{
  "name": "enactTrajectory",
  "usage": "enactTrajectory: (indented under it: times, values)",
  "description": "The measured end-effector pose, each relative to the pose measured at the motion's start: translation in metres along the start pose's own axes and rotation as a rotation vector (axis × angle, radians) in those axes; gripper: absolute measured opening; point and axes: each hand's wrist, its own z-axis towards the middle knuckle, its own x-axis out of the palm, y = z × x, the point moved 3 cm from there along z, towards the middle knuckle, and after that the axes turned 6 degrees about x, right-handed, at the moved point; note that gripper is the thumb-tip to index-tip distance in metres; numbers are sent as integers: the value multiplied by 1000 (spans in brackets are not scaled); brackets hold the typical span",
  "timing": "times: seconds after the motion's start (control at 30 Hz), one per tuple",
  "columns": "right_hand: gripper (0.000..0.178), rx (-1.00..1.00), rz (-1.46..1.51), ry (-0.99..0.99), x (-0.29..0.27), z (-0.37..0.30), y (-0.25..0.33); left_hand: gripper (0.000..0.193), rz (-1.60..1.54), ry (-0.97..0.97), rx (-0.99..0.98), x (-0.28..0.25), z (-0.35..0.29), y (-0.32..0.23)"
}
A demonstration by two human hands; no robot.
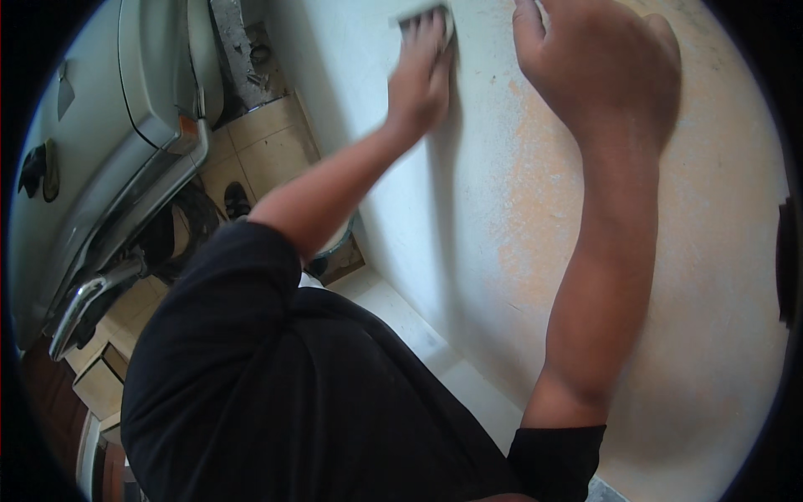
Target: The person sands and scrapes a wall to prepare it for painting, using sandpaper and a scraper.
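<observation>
My left hand (421,84) reaches up to the pale wall (485,142). Its fingers press a dark, flat piece of sandpaper (410,17) against the surface, and the hand is slightly blurred. To the right, closer to me, is my right hand (598,58), its back towards me and curled like a fist against or just off the wall. The upper picture edge and the hand itself hide most of its fingers, so what they hold cannot be made out. Orange-tan patches (539,192) show through the whitish coat around my right forearm.
A silver-grey vehicle (88,109) with a chrome tube bar (92,301) stands at the left. Below lie floor tiles (268,151), a dark shoe (237,201) and a partly hidden bucket (339,241). A cardboard box (102,385) sits lower left. A pale ledge (393,314) runs along the wall's foot.
</observation>
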Motion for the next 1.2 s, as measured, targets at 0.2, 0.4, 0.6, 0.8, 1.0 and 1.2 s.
enactTrajectory:
  times: [0.2,0.4,0.6,0.8,1.0,1.2]
  values:
    - [17,12,-7,-41,-3,-7,-1,52,-97,152,-306,-1,-139,52]
    - [10,35,-67,-51,9,-6,0,46,-260,-179,-667,-5,-38,140]
    - [20,-176,20,117,25,-11,9,47,-203,-75,-828,19,-227,93]
    - [54,-201,-193,509,48,-35,26,41,-164,-39,-830,-9,-28,165]
    - [55,-189,-145,608,53,-26,31,47,-195,4,-545,-14,-38,129]
    - [59,-140,-145,762,51,-22,33,47,-54,147,-943,-7,-135,172]
